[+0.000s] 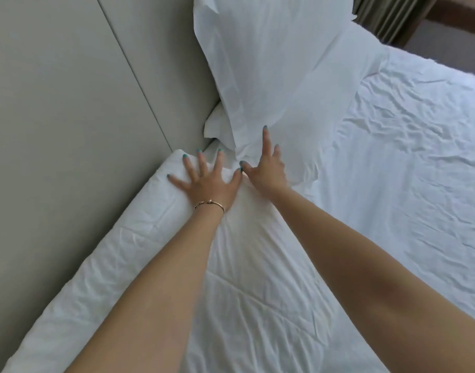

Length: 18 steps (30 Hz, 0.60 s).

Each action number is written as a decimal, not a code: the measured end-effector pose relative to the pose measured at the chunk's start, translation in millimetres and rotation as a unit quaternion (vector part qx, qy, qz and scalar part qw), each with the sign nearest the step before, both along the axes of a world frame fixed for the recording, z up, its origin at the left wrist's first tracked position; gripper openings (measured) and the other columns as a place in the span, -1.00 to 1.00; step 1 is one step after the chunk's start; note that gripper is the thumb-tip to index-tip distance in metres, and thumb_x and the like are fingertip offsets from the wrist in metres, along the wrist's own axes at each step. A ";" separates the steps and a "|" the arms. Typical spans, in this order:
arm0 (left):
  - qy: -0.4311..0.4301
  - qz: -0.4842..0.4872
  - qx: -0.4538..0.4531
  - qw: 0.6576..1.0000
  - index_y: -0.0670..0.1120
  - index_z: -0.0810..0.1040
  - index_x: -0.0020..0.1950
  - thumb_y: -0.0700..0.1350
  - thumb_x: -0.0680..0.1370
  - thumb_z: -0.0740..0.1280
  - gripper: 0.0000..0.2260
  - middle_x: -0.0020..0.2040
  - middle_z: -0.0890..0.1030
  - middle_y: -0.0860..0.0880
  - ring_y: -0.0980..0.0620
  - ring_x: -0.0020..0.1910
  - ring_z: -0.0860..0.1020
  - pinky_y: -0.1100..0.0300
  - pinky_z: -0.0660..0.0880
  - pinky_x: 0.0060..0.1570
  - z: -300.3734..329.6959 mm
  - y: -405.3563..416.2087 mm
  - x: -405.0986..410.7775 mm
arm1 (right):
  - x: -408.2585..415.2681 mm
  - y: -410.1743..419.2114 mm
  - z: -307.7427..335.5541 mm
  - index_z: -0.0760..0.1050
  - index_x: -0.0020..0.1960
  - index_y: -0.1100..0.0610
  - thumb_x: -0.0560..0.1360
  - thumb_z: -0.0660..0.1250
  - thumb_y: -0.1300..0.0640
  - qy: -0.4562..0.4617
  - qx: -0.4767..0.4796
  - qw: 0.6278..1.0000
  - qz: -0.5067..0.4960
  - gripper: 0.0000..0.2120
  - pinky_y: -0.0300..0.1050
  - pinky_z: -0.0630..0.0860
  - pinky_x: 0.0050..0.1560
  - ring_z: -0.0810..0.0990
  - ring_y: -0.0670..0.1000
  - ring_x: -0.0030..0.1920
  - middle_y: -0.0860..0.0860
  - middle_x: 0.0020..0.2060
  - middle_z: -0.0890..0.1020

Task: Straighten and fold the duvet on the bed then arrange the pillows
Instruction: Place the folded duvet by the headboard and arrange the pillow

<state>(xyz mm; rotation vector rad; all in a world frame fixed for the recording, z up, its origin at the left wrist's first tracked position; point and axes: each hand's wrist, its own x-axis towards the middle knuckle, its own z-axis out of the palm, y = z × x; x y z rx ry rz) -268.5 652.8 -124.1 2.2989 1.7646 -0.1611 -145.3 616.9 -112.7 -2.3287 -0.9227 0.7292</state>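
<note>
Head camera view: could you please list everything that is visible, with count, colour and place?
near pillow: one, white, lying flat along the headboard, under both hands
far pillow: one, white, leaning against the headboard beyond the hands
duvet: one, white, wrinkled, spread at right
headboard: one, grey-beige panels, left
curtain: one, olive-grey, top right
bracelet: one, gold, on left wrist
left hand: fingers spread, pressing the near pillow
right hand: fingers straight, touching the far pillow's lower edge
</note>
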 end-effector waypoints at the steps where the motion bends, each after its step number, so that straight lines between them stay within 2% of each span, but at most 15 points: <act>1: -0.005 0.014 0.005 1.000 0.29 -0.09 0.53 0.47 0.44 -0.17 -0.32 0.60 -0.10 -0.02 -0.19 0.53 -0.25 -0.50 -0.30 0.24 -2.9 10.2 8.0 | 6.1 17.6 0.9 -0.31 0.48 -0.32 0.43 0.39 -0.18 -0.001 0.038 0.999 -0.010 -0.04 0.31 0.31 0.32 0.25 0.33 0.42 0.18 0.53 0.05; 4: -0.007 0.029 0.014 0.999 0.29 -0.15 0.53 0.46 0.46 -0.15 -0.33 0.59 -0.14 -0.01 -0.16 0.54 -0.24 -0.52 -0.27 0.24 -9.9 33.1 23.8 | 21.8 68.9 11.3 -0.30 0.51 -0.25 0.30 0.50 -0.22 -0.071 0.121 0.990 -0.031 0.13 0.28 0.28 0.37 0.11 0.34 0.48 0.24 0.54 -0.09; 6: -0.011 0.044 0.015 0.999 0.28 -0.14 0.53 0.45 0.47 -0.15 -0.34 0.59 -0.17 0.02 -0.11 0.55 -0.22 -0.52 -0.26 0.25 -15.3 36.1 26.6 | 28.9 105.2 27.3 -0.31 0.51 -0.26 0.24 0.54 -0.19 -0.078 0.164 0.982 -0.042 0.19 0.38 0.19 0.35 -0.03 0.36 0.51 0.15 0.54 -0.24; 8: -0.009 0.053 0.024 0.998 0.28 -0.10 0.54 0.44 0.47 -0.17 -0.35 0.59 -0.17 0.06 -0.07 0.55 -0.20 -0.50 -0.25 0.27 -21.1 27.0 27.3 | 37.5 138.7 43.1 -0.33 0.49 -0.27 0.22 0.56 -0.13 -0.080 0.168 0.980 -0.065 0.22 0.44 0.16 0.33 -0.07 0.39 0.49 0.10 0.53 -0.28; 10: 0.005 0.027 0.034 0.999 0.30 -0.09 0.53 0.45 0.46 -0.18 -0.35 0.58 -0.16 0.08 -0.09 0.55 -0.18 -0.50 -0.26 0.25 -23.1 11.0 29.5 | 50.8 158.3 54.4 -0.31 0.50 -0.27 0.30 0.55 0.04 -0.090 0.155 0.981 -0.072 0.17 0.38 0.27 0.32 0.09 0.40 0.45 0.14 0.53 -0.12; 12: 0.020 -0.018 0.007 1.000 0.34 -0.15 0.51 0.47 0.45 -0.19 -0.36 0.57 -0.22 0.10 -0.13 0.54 -0.22 -0.50 -0.30 0.24 -21.8 0.7 29.8 | 68.3 157.3 61.5 -0.21 0.53 -0.24 0.38 0.45 0.24 -0.105 0.160 0.980 -0.048 0.05 0.19 0.46 0.16 0.39 0.33 0.23 0.18 0.38 0.20; 13: 0.031 -0.037 -0.019 0.999 0.36 -0.19 0.49 0.49 0.44 -0.20 -0.36 0.57 -0.25 0.11 -0.14 0.53 -0.24 -0.49 -0.32 0.23 -20.5 -0.8 26.9 | 76.8 150.8 65.4 -0.15 0.53 -0.23 0.41 0.39 0.30 -0.115 0.161 0.980 -0.033 -0.01 0.13 0.51 0.05 0.47 0.26 0.08 0.17 0.26 0.30; 15: 0.036 -0.061 -0.059 0.996 0.39 -0.27 0.46 0.48 0.45 -0.18 -0.39 0.56 -0.29 0.12 -0.15 0.53 -0.25 -0.49 -0.27 0.26 -12.5 -1.2 18.1 | 89.0 131.2 78.2 -0.05 0.51 -0.22 0.42 0.30 0.35 -0.145 0.148 0.978 -0.001 -0.12 0.09 0.52 -0.10 0.47 0.20 -0.13 0.13 0.10 0.33; 16: 0.010 -0.064 -0.058 0.996 0.39 -0.30 0.45 0.45 0.48 -0.14 -0.40 0.56 -0.28 0.12 -0.14 0.54 -0.21 -0.48 -0.21 0.28 -6.1 -1.8 15.4 | 93.7 120.5 88.7 -0.01 0.49 -0.21 0.43 0.29 0.34 -0.166 0.139 0.976 0.017 -0.17 0.08 0.49 -0.18 0.46 0.20 -0.19 0.12 0.07 0.34; 18: -0.128 -0.041 -0.003 0.991 0.36 -0.26 0.47 0.33 0.55 0.03 -0.40 0.57 -0.20 0.06 -0.13 0.54 -0.04 -0.45 0.01 0.33 18.7 -6.6 17.0 | 102.6 98.8 118.4 0.04 0.45 -0.20 0.43 0.29 0.29 -0.220 0.126 0.965 0.060 -0.24 0.04 0.41 -0.26 0.44 0.21 -0.27 0.13 0.06 0.36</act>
